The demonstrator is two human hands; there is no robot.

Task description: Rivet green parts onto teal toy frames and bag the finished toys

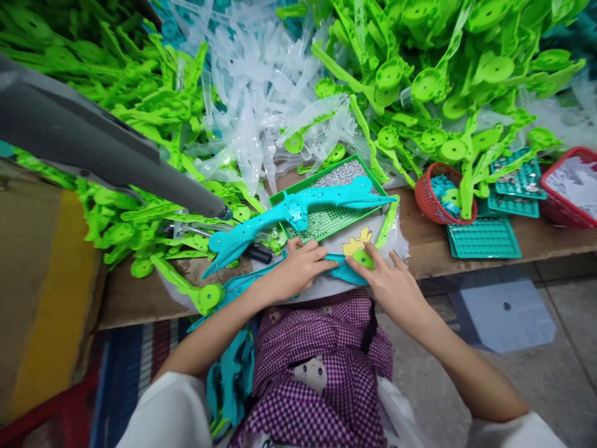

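At the front edge of the table, my left hand [305, 267] has its fingers bent over a long teal plastic part [347, 272]. My right hand [385, 274] grips the other end of this part, thumb and fingers close to a lime green disc-ended part [364, 258]. Just beyond my hands, another teal plastic part [298, 208] lies slanting across a green perforated tray [321, 233] that holds small metal screws [342, 173]. A grey power screwdriver [140, 162] hangs in from the left, its tip near the left end of that second part. My palms hide some of the held part.
Lime green parts [443, 93] and clear plastic parts [261, 87] are heaped across the back. To the right are a red basket [438, 208] of small teal pieces, teal trays [485, 239] and a red bin [573, 205]. More teal parts [231, 373] hang beside my lap.
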